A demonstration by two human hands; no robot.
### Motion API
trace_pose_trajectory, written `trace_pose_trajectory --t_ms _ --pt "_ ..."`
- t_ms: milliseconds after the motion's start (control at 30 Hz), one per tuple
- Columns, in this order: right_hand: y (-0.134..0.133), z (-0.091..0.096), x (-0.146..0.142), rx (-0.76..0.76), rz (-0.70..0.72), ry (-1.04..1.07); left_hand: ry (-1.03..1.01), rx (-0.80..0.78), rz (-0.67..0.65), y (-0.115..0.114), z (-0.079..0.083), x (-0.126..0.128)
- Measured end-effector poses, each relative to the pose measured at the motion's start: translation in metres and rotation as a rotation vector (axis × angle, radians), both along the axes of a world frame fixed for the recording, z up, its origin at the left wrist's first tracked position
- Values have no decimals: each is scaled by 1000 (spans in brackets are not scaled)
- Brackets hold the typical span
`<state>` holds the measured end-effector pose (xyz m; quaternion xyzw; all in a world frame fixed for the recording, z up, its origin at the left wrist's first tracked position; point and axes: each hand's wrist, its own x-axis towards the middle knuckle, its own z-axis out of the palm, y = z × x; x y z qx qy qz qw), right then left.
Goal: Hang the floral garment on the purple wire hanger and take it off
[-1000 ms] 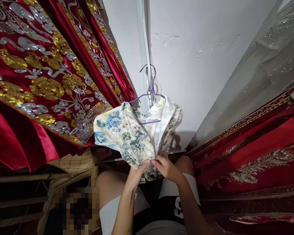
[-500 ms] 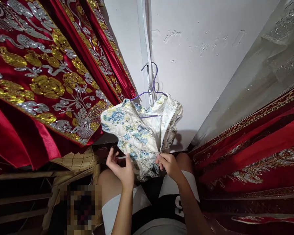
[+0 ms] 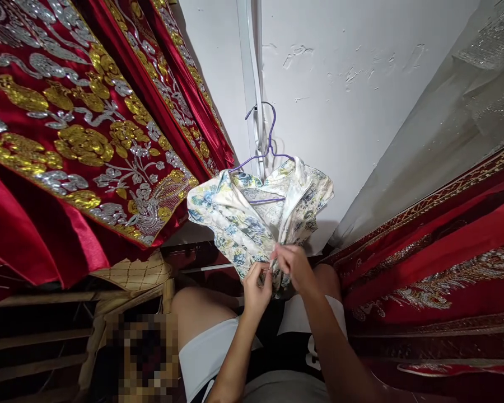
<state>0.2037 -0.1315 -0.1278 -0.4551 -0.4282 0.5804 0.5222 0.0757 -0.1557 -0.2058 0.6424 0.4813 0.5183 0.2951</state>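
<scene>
A pale floral dress (image 3: 246, 226) with blue and yellow flowers hangs by its shoulders on a purple hanger (image 3: 272, 131). The front opening is parted at the neck and narrows downward to a point. There, my left hand (image 3: 258, 284) pinches the edge of the dress front between thumb and fingers. Just above it and to the right, my right hand (image 3: 293, 266) has its fingers closed at the same opening, slightly blurred. Whatever fastening lies between the fingertips is too small to make out. The lower part of the garment is partly hidden behind my hands.
White wall (image 3: 319, 129) stands behind, with a white strap (image 3: 255, 73) running down to the hanger. Red embroidered cloth (image 3: 84, 145) hangs at the left, above a bamboo-like chair (image 3: 94, 305). Red beaded garments (image 3: 437, 274) and a sheer pale fabric (image 3: 428, 129) hang at the right.
My left hand has moved right, from open beside the dress to pinching its front. My right hand has risen slightly along the opening. The dress has swung a little to the right.
</scene>
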Motion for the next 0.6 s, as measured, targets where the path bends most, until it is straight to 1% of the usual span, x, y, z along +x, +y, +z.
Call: trace_pose_trajectory --t_ms 67,200,267,333,367,400,433,467,500,533,600 --pt "21 30 11 62 -19 71 41 7 -27 -2 -2 -1" --pt "62 93 26 139 128 193 160 28 -102 -1 -9 -3" --pt "72 117 26 151 162 205 259 17 -117 5 -10 -6" --pt "74 130 22 170 162 211 375 -32 -137 16 -2 -10" --pt "72 132 20 188 156 214 430 -73 -175 22 7 -12" --pt "70 133 17 209 146 214 466 -114 -234 29 20 -15" --pt "68 132 15 232 132 209 481 -143 -296 36 38 -18" --pt "65 130 12 258 114 198 472 -152 -379 42 60 -20" --pt "62 128 10 286 93 181 404 -99 -391 49 85 -23" --pt "60 127 8 315 74 159 325 -8 -354 56 111 -24" --pt "56 126 6 367 52 110 180 227 -200 69 161 -25"
